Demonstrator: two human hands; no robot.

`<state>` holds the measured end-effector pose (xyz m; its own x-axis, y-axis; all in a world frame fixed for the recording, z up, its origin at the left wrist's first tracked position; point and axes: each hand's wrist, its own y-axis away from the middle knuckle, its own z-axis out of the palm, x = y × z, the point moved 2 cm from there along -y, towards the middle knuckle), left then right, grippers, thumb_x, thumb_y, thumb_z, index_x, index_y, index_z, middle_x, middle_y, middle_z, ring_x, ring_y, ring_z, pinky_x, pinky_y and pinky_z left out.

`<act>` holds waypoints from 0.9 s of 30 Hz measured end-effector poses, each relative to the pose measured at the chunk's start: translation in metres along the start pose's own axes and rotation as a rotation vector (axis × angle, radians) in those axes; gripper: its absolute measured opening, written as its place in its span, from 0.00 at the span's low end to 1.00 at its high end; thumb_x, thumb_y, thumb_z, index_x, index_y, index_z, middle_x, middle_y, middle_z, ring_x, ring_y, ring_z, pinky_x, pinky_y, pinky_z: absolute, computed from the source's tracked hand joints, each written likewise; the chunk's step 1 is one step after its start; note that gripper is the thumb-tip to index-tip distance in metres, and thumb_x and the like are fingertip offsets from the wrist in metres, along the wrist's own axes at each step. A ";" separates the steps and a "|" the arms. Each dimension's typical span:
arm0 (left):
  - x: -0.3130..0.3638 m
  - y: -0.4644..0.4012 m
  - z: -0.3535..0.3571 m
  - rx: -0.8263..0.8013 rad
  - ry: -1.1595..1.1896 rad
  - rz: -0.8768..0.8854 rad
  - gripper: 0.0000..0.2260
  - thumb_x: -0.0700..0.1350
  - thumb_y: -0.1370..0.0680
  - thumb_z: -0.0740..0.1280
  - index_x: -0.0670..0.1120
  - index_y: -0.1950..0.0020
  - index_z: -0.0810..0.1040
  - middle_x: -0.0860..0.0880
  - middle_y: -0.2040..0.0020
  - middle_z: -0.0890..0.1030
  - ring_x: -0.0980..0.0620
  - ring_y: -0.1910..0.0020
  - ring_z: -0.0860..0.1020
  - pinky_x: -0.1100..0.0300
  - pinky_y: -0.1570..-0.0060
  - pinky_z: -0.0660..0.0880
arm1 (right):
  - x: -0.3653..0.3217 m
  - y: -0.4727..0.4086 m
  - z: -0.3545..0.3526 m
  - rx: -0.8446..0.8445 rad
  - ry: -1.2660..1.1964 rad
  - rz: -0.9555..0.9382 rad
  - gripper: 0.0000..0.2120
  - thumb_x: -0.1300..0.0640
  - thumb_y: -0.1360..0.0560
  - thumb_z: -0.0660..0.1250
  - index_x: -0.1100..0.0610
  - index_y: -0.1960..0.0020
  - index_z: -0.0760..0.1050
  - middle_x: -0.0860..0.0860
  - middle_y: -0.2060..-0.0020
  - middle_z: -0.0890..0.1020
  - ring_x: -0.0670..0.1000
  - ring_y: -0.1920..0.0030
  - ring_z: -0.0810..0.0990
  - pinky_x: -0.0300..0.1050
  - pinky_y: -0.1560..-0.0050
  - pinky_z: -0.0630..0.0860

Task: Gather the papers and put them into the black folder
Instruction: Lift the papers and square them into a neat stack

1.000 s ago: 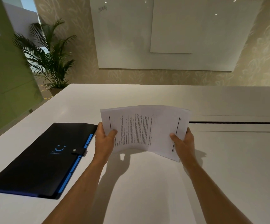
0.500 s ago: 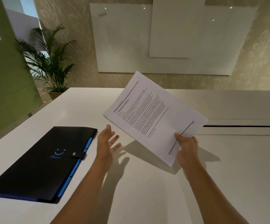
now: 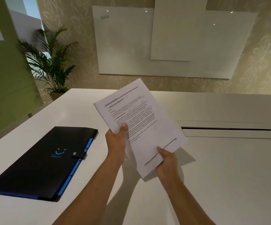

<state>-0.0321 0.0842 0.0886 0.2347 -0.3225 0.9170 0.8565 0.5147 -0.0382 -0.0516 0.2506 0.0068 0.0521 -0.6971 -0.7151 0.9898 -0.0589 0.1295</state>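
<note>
1. Head view: I see papers [image 3: 138, 120] lifted above the white table [image 3: 229, 176], left hand [image 3: 116, 142] pinching their left edge, right hand [image 3: 166, 161] gripping the bottom edge.
2. Black folder [image 3: 40, 161], closed, lies leftward near the table edge; bare tabletop right.
</note>
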 end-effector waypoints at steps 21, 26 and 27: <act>0.042 -0.004 -0.017 -0.230 -0.280 0.359 0.14 0.48 0.28 0.70 0.56 0.43 0.76 0.56 0.49 0.82 0.51 0.52 0.82 0.60 0.61 0.81 | -0.084 0.002 0.048 -0.270 0.676 -0.444 0.21 0.62 0.36 0.69 0.47 0.46 0.72 0.48 0.49 0.83 0.48 0.51 0.84 0.39 0.58 0.81; 0.014 0.005 -0.028 -0.164 -0.254 0.359 0.21 0.43 0.27 0.71 0.53 0.38 0.66 0.59 0.48 0.77 0.60 0.50 0.80 0.69 0.63 0.78 | -0.063 0.008 0.037 -0.234 0.690 -0.437 0.20 0.60 0.34 0.68 0.43 0.46 0.68 0.48 0.48 0.81 0.46 0.50 0.82 0.35 0.58 0.79; 0.008 0.006 -0.029 -0.149 -0.254 0.360 0.21 0.42 0.26 0.70 0.53 0.38 0.65 0.59 0.47 0.76 0.58 0.49 0.80 0.69 0.63 0.78 | -0.060 0.009 0.037 -0.221 0.694 -0.446 0.20 0.59 0.34 0.67 0.43 0.46 0.68 0.47 0.48 0.80 0.44 0.50 0.82 0.34 0.58 0.79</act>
<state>-0.0112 0.0617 0.0845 0.4256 0.0702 0.9022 0.8020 0.4324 -0.4121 -0.0507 0.2650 0.0763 -0.3509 -0.0419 -0.9355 0.9363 -0.0329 -0.3497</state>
